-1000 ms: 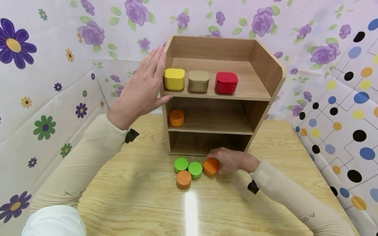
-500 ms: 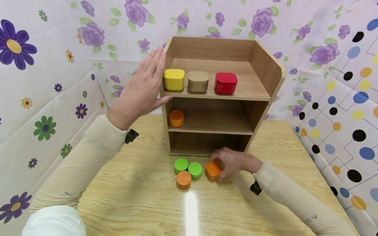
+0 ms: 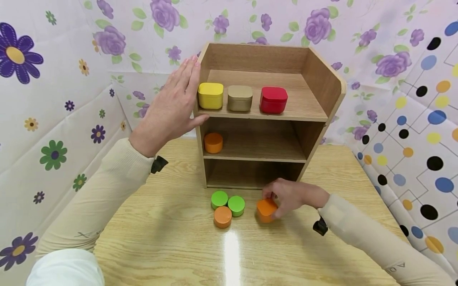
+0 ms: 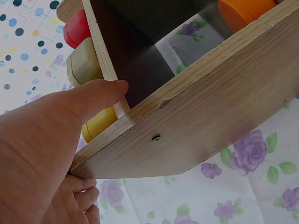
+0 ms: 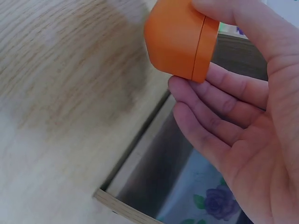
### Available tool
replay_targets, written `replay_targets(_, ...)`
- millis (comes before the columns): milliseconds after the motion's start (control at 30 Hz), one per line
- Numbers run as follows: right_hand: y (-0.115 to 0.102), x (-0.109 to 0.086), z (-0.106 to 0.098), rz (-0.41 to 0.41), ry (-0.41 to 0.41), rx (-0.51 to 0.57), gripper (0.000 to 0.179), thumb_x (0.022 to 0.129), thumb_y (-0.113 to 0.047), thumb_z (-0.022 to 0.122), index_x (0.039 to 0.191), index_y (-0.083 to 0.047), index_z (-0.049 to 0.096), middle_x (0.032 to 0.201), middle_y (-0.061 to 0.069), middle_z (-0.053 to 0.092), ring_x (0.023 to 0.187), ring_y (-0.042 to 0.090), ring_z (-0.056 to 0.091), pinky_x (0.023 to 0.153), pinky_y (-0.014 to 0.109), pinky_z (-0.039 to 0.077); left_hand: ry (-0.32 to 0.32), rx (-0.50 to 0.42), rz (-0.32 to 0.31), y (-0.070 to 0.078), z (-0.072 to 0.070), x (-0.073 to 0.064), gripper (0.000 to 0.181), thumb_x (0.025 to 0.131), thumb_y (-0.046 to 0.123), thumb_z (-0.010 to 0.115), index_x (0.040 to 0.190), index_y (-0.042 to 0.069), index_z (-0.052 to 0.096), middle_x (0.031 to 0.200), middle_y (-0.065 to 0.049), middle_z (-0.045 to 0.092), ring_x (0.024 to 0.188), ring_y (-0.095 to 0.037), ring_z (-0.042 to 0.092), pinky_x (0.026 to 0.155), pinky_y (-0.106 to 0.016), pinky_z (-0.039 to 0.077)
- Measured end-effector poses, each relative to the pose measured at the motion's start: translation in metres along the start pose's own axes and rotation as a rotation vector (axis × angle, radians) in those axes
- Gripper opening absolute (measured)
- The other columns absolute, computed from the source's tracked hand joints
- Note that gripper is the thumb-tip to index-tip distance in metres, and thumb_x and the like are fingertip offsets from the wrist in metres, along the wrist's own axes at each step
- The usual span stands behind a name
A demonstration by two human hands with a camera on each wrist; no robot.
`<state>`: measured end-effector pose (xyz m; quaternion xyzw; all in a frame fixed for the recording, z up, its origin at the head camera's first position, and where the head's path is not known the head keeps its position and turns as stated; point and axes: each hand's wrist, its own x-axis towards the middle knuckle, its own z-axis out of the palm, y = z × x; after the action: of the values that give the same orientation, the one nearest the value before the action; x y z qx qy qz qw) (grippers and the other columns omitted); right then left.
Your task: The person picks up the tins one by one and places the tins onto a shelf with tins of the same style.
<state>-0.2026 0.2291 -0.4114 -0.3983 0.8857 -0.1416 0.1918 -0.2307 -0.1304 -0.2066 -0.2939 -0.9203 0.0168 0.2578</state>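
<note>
My right hand pinches an orange rounded-square lidded box between thumb and fingers, just in front of the shelf. The right wrist view shows the lid seam of the same box; whether it touches the table is unclear. My left hand lies along the left side panel of the wooden shelf, its fingers straight. In the left wrist view, the left thumb rests across the shelf's front edge. Left of the held box sit two green round boxes and an orange round box.
Yellow, gold and red rounded-square boxes stand in a row on the top shelf. Another orange round box stands at the left of the middle shelf. Patterned sheets enclose the wooden table.
My right hand has drawn the orange rounded-square box rightward and a little toward me, away from the green round boxes. The left hand stays at the shelf's side.
</note>
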Motion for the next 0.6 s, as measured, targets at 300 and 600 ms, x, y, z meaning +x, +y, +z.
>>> replay_targets(300, -0.015, -0.016, -0.023, -0.023, -0.036, 0.03, 0.036, 0.079, -0.031, 0.09, 0.105, -0.017, 0.071, 0.101, -0.011, 0.069, 0.093, 0.007, 0.066, 0.091, 0.037, 0.064, -0.027, -0.002, -0.014, 0.001, -0.001, 0.0, 0.121, 0.093, 0.044, 0.079, 0.166, -0.008, -0.001, 0.177, -0.026, 0.0, 0.166, -0.041, 0.009, 0.138, -0.049, 0.011)
replay_targets(600, -0.031, -0.032, -0.049, -0.03, -0.04, -0.004, 0.038, 0.079, -0.03, 0.09, 0.109, -0.016, 0.072, 0.103, -0.012, 0.069, 0.093, 0.004, 0.067, 0.087, 0.023, 0.062, -0.025, -0.004, -0.012, 0.0, -0.001, 0.0, 0.121, 0.093, 0.044, 0.079, 0.166, -0.008, -0.001, 0.177, -0.026, 0.0, 0.166, -0.041, 0.009, 0.138, -0.048, 0.01)
